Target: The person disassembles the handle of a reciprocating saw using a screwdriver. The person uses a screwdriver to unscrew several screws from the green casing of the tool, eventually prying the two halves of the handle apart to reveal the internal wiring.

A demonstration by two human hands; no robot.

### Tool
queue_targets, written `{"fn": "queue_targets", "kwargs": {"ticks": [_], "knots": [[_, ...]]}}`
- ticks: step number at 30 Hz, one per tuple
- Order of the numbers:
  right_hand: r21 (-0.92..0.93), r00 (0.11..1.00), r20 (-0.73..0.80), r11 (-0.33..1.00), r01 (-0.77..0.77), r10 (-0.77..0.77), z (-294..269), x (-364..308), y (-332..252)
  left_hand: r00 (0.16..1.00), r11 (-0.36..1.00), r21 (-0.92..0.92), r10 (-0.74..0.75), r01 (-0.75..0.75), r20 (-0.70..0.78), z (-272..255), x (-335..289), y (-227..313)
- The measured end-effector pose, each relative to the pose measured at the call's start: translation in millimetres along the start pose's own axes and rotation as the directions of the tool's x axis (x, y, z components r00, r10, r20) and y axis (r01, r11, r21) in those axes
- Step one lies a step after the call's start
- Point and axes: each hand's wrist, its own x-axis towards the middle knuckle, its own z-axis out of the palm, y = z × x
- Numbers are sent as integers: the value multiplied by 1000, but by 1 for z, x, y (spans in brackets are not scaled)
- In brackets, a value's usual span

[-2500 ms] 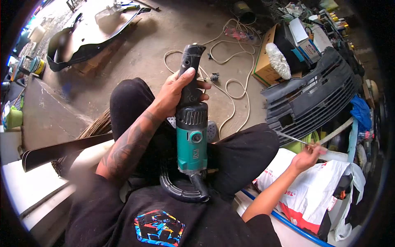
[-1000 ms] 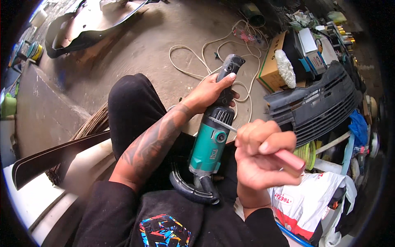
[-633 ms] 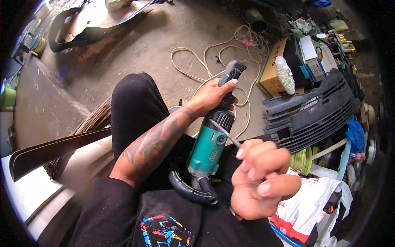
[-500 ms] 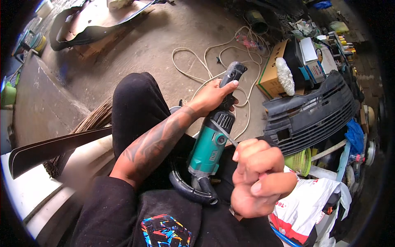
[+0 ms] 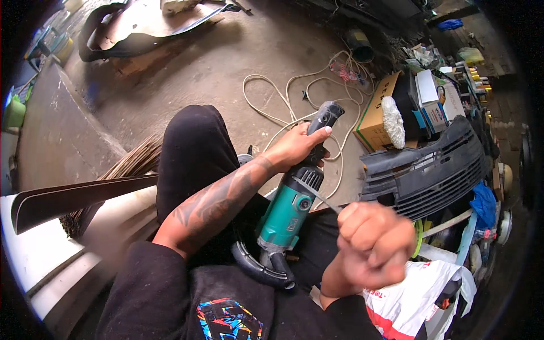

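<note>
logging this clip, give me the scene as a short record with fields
setting: workshop floor, person seated, seen from above
left hand: grips the black rear handle of the grinder
grinder: teal body, black guard at the lap end, lies across the person's legs
right hand: closed in a fist, raised beside the grinder, holds a thin metal tool; blurred
cord: pale, looped on the floor beyond the grinder
grille: black, to the right
box: cardboard, behind the grille
bag: white plastic, lower right
</note>
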Motion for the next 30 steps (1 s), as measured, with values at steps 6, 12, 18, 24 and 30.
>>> {"fn": "queue_targets", "kwargs": {"ticks": [6,12,18,24,30], "knots": [[75,917,328,961,-265,227,-19,26,-2,997,998,3,-59,59,43,-6,6,-2],[-197,983,-163,979,50,-84,24,-14,3,996,1000,21,-25,23,83,-2,0,2],[22,897,253,925,-380,362,-14,34,-9,999,999,-51,10,-7,45,-6,6,-6],[-213,972,-235,976,-30,-21,14,8,-1,1000,996,-90,18,-18,-5,-5,10,-10],[-27,887,352,951,-309,298,-17,30,-3,999,998,-55,21,-22,-33,-9,16,-18]]}}
